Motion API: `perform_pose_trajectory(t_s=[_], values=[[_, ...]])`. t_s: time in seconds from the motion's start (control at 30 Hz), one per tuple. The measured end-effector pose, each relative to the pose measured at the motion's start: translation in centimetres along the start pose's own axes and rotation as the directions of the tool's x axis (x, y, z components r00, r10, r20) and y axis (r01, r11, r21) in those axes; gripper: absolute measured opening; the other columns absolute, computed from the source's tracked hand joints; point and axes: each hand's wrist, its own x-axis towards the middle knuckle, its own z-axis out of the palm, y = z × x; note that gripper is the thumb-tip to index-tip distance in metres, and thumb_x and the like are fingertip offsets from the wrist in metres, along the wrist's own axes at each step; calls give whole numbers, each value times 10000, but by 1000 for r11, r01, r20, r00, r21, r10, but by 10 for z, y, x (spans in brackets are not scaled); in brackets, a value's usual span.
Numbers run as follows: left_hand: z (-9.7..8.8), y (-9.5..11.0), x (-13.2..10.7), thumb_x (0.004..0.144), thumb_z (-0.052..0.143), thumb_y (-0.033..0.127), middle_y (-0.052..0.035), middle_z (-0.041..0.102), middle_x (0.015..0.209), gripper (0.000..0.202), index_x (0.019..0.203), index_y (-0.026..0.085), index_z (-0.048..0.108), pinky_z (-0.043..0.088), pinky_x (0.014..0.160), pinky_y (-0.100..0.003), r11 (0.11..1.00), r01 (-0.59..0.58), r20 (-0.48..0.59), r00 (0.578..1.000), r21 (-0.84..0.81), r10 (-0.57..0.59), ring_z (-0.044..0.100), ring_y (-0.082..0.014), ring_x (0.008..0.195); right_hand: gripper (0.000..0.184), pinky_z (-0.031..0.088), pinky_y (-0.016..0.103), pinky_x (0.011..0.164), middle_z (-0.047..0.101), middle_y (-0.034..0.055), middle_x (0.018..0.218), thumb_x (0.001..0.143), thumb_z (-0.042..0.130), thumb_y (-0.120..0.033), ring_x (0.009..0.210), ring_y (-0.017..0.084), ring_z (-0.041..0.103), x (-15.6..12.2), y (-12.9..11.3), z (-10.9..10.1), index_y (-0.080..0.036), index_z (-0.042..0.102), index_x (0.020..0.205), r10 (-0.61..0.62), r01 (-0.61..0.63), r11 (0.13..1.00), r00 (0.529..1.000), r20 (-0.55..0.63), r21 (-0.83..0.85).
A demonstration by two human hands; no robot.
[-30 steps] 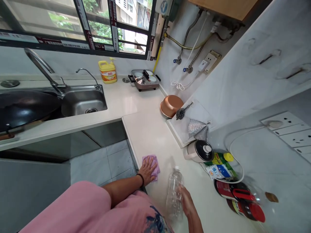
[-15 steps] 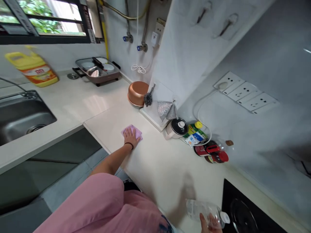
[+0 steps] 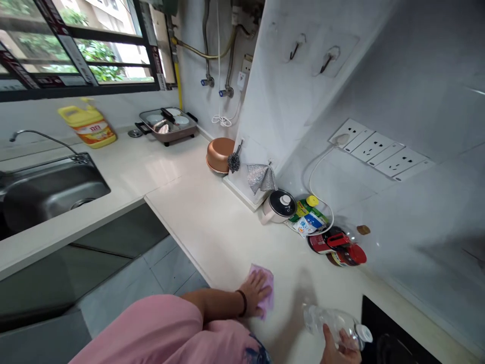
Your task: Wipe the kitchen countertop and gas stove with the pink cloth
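Presently, the left hand (image 3: 254, 292) lies spread flat over a pink cloth (image 3: 268, 301) on the pale worktop (image 3: 223, 227), while the right hand (image 3: 336, 352) holds a clear plastic bottle (image 3: 336, 319) near the black hob (image 3: 394, 336).

Lilac-pink cloth (image 3: 269, 302), clear bottle (image 3: 320, 318) with white cap (image 3: 364, 332), copper-coloured bowl (image 3: 221, 153), apparently black hob (image 3: 392, 336).
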Motion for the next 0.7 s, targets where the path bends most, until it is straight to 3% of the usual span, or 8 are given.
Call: perform_pose_trajectory(t_s=[0.07, 0.13, 0.23, 0.33, 0.5, 0.7], values=[[3, 2, -14, 869, 580, 741, -183, 167, 1757, 961, 1645, 231, 336, 175, 1261, -633, 996, -88, 11, 996, -6, 88, 162, -419, 1612, 736, 467, 694, 1142, 672, 182, 1315, 504, 897, -634, 1342, 513, 561, 6, -9, 29, -249, 645, 1079, -56, 56, 998, 998, 30, 13], [-7, -10, -25, 886, 576, 725, -167, 173, 1760, 923, 1639, 245, 345, 189, 1268, -605, 995, -95, 0, 995, -3, 95, 173, -399, 1614, 749, 510, 673, 1116, 671, 181, 1290, 542, 892, -620, 1310, 478, 594, 10, -16, 58, -232, 618, 1121, -100, 97, 995, 988, 117, 33], [-31, -38, -36, 926, 523, 715, -179, 144, 1762, 888, 1647, 238, 322, 185, 1270, -605, 1000, 11, -49, 999, 1, -11, 145, -404, 1618, 759, 581, 599, 1052, 654, 169, 1301, 594, 878, -606, 1313, 428, 597, 11, -25, 99, -237, 569, 1182, -163, 153, 986, 967, 198, 66], [-49, -62, -39, 930, 510, 720, -187, 106, 1765, 901, 1657, 232, 298, 168, 1272, -603, 992, 126, -70, 990, 15, -125, 120, -413, 1620, 819, 557, 573, 1085, 597, 174, 1399, 610, 882, -603, 1389, 408, 537, 11, -30, 133, -249, 512, 1250, -168, 144, 983, 955, 246, 111], [-75, -99, -19, 921, 532, 705, -187, 78, 1766, 917, 1659, 216, 294, 109, 1277, -595, 968, 240, -102, 967, 71, -232, 101, -406, 1623, 890, 499, 613, 1130, 545, 172, 1465, 597, 898, -598, 1412, 387, 507, 11, -37, 177, -257, 463, 1295, -153, 111, 982, 944, 291, 154], [-130, -155, 23, 953, 472, 691, -195, 103, 1764, 893, 1665, 190, 275, 95, 1274, -586, 925, 364, -140, 927, 106, -349, 101, -404, 1622, 900, 524, 603, 1100, 532, 138, 1471, 623, 875, -596, 1357, 340, 541, 17, -45, 213, -252, 451, 1338, -179, 147, 981, 933, 311, 125]])
